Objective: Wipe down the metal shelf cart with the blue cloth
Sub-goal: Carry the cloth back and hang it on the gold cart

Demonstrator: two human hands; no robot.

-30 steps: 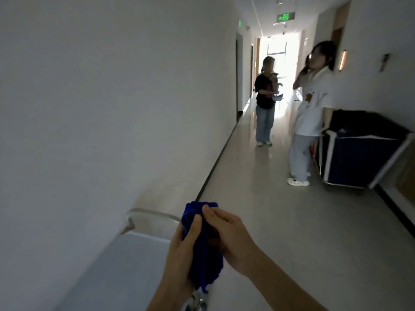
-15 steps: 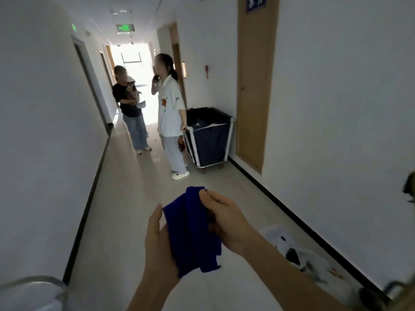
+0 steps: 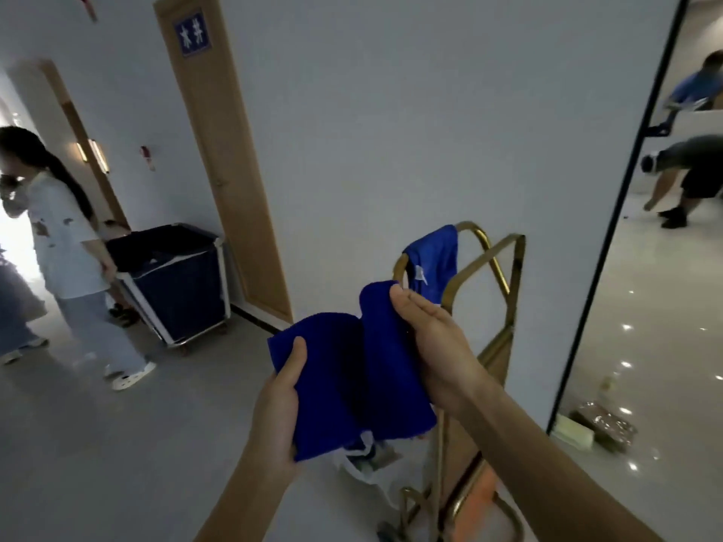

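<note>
Both hands hold the deep blue cloth point(image 3: 352, 369) spread in mid-air at the lower centre of the frame. The left hand point(image 3: 279, 400) grips its left edge with the thumb laid over the front, and the right hand point(image 3: 434, 346) holds the right fold, thumb on top and fingers behind the fabric. The cloth touches no surface, so judging from this no wiping is under way; it looks like the cloth is being opened or refolded first. No metal shelf cart can be made out with certainty. A gold-coloured metal frame trolley point(image 3: 493, 307) stands just behind the cloth at centre right, with a lighter blue garment point(image 3: 434, 264) draped over its top bar. A dark blue laundry bin on wheels point(image 3: 176, 283) stands at centre left. The whole wipe-down seems to remain.
</note>
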